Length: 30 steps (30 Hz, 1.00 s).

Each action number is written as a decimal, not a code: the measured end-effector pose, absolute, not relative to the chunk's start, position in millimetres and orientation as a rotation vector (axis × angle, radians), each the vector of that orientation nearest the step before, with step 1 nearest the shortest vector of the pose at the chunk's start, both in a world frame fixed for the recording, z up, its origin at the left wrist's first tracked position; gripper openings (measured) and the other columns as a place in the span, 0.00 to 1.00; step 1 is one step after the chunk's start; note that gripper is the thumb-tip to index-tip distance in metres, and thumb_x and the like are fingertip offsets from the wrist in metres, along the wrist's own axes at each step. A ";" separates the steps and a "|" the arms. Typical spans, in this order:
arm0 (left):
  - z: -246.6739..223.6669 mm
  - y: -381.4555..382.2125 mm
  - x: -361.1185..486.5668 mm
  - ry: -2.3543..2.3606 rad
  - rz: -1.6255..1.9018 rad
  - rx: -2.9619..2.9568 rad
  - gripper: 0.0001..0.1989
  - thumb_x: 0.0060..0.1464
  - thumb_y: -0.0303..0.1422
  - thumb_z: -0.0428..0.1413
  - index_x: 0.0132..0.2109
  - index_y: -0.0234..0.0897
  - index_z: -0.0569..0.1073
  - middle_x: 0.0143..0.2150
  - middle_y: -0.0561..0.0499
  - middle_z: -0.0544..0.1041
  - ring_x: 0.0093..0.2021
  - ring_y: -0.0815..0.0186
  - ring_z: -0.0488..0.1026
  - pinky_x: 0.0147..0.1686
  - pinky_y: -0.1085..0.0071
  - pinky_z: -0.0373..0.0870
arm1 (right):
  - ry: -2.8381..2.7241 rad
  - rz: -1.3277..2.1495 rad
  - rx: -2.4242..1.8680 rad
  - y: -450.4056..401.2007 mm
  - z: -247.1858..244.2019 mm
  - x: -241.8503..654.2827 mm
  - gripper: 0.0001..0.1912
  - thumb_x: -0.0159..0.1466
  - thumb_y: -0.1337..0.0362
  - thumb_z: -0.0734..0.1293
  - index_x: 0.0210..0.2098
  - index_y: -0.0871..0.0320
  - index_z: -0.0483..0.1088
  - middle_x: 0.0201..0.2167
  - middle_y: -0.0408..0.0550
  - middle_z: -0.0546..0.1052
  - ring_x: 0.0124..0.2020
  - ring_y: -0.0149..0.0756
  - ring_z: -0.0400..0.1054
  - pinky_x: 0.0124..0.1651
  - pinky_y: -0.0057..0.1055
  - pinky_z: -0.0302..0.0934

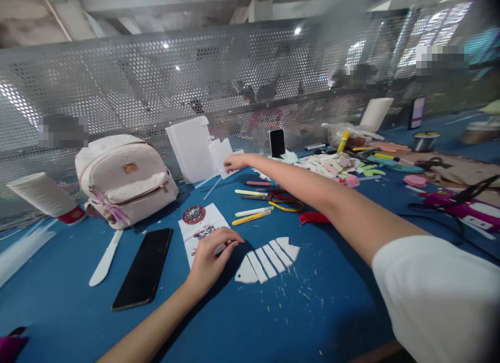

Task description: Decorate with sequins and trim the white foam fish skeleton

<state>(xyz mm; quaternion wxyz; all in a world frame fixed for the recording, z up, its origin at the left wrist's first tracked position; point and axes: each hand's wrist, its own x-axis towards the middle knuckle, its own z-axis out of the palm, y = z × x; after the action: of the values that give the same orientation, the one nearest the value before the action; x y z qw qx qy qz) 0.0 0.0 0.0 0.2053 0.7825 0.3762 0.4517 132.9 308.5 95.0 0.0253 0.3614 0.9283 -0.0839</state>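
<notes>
Head view: blue table (312, 316), its near stretch sprinkled with pale crumbs. Black phone (142, 269), one, lying flat at left; beside it, white knife (104, 264), one, lying flat. White fish (267, 260), one, cut in separate slices set in a slanting row, a small hole in the head piece; it lies on the table just right of the left hand. Left hand (213, 253), over the edge of the paper, half open, fingers loosely curled, thumb apart from the forefinger, nothing seen in its hold. Paper (213, 214), one sheet, creased, bearing a loose heap of glitter (203, 232) and, at its far end, a red-rimmed dish (194, 214) of the same. Red handle (313, 217), one, under the right forearm. Markers (252, 218), yellow and green-capped, side by side; scissors (287, 200) just beyond, partly hidden by the arm. Magenta tool (464, 209), one, far right, with black cord. Cups (42, 193), one stack, tipped over, beside a pale backpack (125, 178), upright. Right hand (236, 162), arm outstretched, fingers bent at the small white boards (219, 149); whether it grips one cannot be told. Large white boards (189, 152), upright, behind these. Second phone (277, 142), standing; scraps (332, 165), pastel, heaped to its right. Spool (425, 142), one. Perforated screen (234, 76), grey, at the back.
</notes>
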 end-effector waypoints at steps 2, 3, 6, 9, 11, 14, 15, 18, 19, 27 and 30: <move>0.1 -0.5 0.0 1.047 1.259 2.179 0.08 0.64 0.28 0.54 0.39 0.38 0.78 0.39 0.48 0.80 0.41 0.64 0.76 0.44 0.70 0.70 | 2.824 -0.233 1.124 310.7 83.2 129.6 0.15 0.70 0.58 0.66 0.50 0.61 0.71 0.48 0.51 0.75 0.46 0.39 0.72 0.49 0.42 0.70; 0.2 -0.7 0.1 1.047 1.260 2.177 0.08 0.64 0.28 0.54 0.39 0.38 0.78 0.39 0.48 0.80 0.41 0.64 0.76 0.43 0.70 0.70 | 2.811 -0.224 1.132 312.1 78.6 128.0 0.16 0.70 0.58 0.66 0.52 0.61 0.70 0.50 0.52 0.74 0.47 0.40 0.72 0.49 0.43 0.70; 0.3 -0.7 0.6 1.046 1.267 2.167 0.08 0.64 0.28 0.54 0.39 0.38 0.78 0.39 0.48 0.80 0.41 0.65 0.76 0.44 0.71 0.70 | 2.786 -0.206 1.171 317.0 69.1 124.4 0.17 0.69 0.58 0.66 0.54 0.61 0.69 0.52 0.52 0.73 0.49 0.42 0.71 0.50 0.44 0.69; -0.3 0.1 0.7 1.036 1.268 2.150 0.08 0.64 0.27 0.54 0.39 0.38 0.78 0.39 0.49 0.80 0.41 0.66 0.76 0.44 0.71 0.70 | 2.760 -0.201 1.233 321.5 62.0 122.1 0.17 0.69 0.58 0.66 0.54 0.61 0.69 0.52 0.52 0.73 0.49 0.42 0.71 0.50 0.44 0.69; -1.1 0.6 0.3 1.031 1.268 2.142 0.08 0.64 0.27 0.54 0.40 0.38 0.78 0.39 0.49 0.80 0.41 0.66 0.76 0.44 0.71 0.70 | 2.744 -0.200 1.281 323.3 56.7 120.6 0.17 0.70 0.58 0.66 0.54 0.61 0.69 0.52 0.52 0.73 0.49 0.42 0.71 0.50 0.44 0.69; -2.0 1.0 -0.8 1.018 1.280 2.135 0.08 0.64 0.26 0.54 0.40 0.38 0.78 0.39 0.49 0.80 0.42 0.66 0.76 0.44 0.72 0.70 | 2.749 -0.206 1.346 323.6 48.2 119.6 0.17 0.69 0.59 0.66 0.54 0.60 0.69 0.53 0.52 0.73 0.49 0.42 0.71 0.50 0.44 0.69; -2.1 1.1 -1.1 1.014 1.283 2.135 0.08 0.64 0.26 0.54 0.40 0.38 0.78 0.39 0.50 0.80 0.42 0.66 0.76 0.45 0.72 0.70 | 2.761 -0.209 1.367 322.7 45.7 120.0 0.17 0.69 0.59 0.66 0.54 0.60 0.69 0.53 0.52 0.73 0.50 0.42 0.71 0.51 0.44 0.69; -1.9 1.2 -1.3 1.005 1.290 2.140 0.08 0.63 0.26 0.54 0.40 0.38 0.78 0.39 0.50 0.80 0.41 0.67 0.76 0.45 0.72 0.70 | 2.834 -0.229 1.438 315.2 39.9 124.0 0.17 0.69 0.59 0.66 0.54 0.60 0.69 0.54 0.53 0.72 0.51 0.42 0.70 0.52 0.45 0.69; -1.8 1.2 -1.2 1.005 1.292 2.141 0.08 0.63 0.25 0.54 0.40 0.38 0.78 0.39 0.50 0.80 0.41 0.67 0.76 0.45 0.73 0.70 | 2.868 -0.245 1.462 310.7 39.0 125.7 0.17 0.69 0.59 0.66 0.54 0.60 0.69 0.54 0.53 0.72 0.51 0.42 0.70 0.52 0.46 0.68; -2.1 1.8 0.4 1.027 1.285 2.146 0.08 0.63 0.26 0.54 0.39 0.38 0.78 0.39 0.50 0.80 0.42 0.67 0.76 0.45 0.72 0.70 | 3.194 -0.755 1.529 233.8 65.2 128.9 0.13 0.71 0.72 0.59 0.53 0.67 0.67 0.53 0.59 0.74 0.52 0.35 0.70 0.54 0.33 0.65; -1.3 0.9 1.2 1.028 1.288 2.152 0.08 0.63 0.26 0.54 0.39 0.38 0.78 0.38 0.50 0.80 0.41 0.66 0.76 0.44 0.71 0.71 | 3.207 -1.073 1.335 176.9 87.1 140.4 0.15 0.72 0.70 0.55 0.53 0.64 0.67 0.49 0.55 0.77 0.45 0.30 0.74 0.44 0.26 0.68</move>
<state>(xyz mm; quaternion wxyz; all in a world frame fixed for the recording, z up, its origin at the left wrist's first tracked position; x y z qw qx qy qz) 1.2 0.9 -1.3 0.2139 0.7755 0.3705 0.4644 140.4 176.9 87.1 -0.2446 0.3561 0.8553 -0.2860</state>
